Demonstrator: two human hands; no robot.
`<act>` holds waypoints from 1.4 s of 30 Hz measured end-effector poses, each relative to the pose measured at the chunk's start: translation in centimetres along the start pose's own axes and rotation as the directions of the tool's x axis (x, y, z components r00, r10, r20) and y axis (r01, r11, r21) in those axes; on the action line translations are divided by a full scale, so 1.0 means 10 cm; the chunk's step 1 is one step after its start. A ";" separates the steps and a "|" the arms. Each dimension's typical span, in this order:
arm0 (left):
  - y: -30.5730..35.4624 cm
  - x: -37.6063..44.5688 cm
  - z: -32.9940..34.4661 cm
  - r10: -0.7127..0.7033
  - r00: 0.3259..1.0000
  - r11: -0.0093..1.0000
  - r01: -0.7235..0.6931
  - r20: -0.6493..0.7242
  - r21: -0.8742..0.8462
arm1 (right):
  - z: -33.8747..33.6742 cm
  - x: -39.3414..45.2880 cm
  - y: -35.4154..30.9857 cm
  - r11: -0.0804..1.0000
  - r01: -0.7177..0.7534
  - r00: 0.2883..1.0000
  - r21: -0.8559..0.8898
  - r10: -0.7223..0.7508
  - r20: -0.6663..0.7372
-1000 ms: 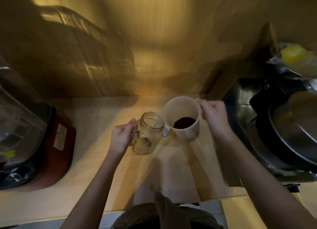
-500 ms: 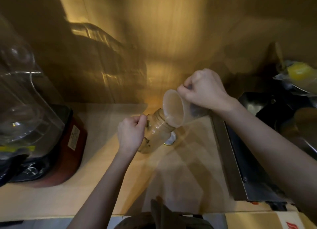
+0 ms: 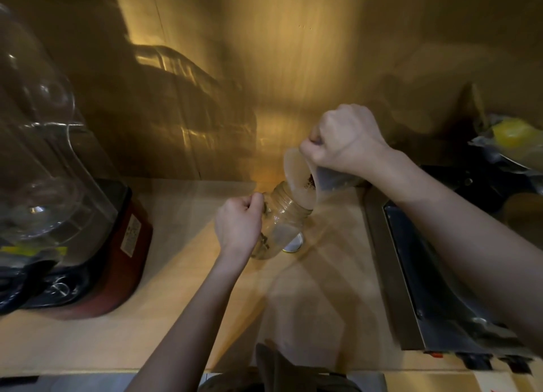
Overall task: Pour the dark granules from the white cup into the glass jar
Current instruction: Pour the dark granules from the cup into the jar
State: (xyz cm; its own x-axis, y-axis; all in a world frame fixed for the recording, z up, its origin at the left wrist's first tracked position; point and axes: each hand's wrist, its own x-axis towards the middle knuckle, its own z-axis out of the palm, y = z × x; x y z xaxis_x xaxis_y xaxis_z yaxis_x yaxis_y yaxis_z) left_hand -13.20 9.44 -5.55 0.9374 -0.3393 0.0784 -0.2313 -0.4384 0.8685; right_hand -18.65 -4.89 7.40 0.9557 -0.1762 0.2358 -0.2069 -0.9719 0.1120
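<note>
Granules (image 3: 309,183): dark specks cling inside the white cup near its lower lip, just above the jar's mouth.
White cup (image 3: 299,183): I hold it tipped steeply on its side, open mouth turned down-left, its lower rim touching the jar's threaded neck.
Right hand (image 3: 343,140): closed in a fist over the cup's upper side and base end — knuckles up, fingers wrapped tight around it.
Glass jar (image 3: 279,227): clear, tilted, mouth pointing up toward the cup, base low over the pale wooden counter (image 3: 182,318); whether the base touches the counter I cannot tell.
Left hand (image 3: 239,222): curled shut on the jar's handle at its left side, thumb on top.
Jar contents: hard to judge through the glare — the bottom looks hazy.
Lid (image 3: 293,246): a round metal piece lies on the counter just right of the jar's base.
Blender (image 3: 58,200): clear pitcher on a red base, well left of the jar.
Stove (image 3: 435,274): dark metal, right of the jar, under my right forearm.
</note>
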 end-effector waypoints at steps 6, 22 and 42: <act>0.04 -0.01 0.00 -0.004 1.000 1.000 0.004 0.000 0.007 | -0.06 0.02 -0.02 0.998 0.063 0.998 0.000 -0.063 0.012; 0.12 0.07 0.03 -0.006 1.000 1.000 0.006 0.006 -0.028 | -0.05 0.14 0.01 0.997 0.057 0.995 -0.046 -0.061 -0.085; 0.13 0.15 0.06 -0.011 1.000 0.997 0.011 0.009 -0.078 | -0.12 0.19 -0.05 0.994 0.097 0.988 -0.044 -0.102 -0.113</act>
State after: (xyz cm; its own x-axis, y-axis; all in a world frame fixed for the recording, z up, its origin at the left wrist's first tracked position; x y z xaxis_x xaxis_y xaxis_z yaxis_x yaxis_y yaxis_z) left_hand -12.26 7.92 -4.62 0.9374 -0.3422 0.0647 -0.1996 -0.3756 0.9050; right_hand -16.99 -4.58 8.94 0.9418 -0.0578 0.3311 -0.1220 -0.9767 0.1765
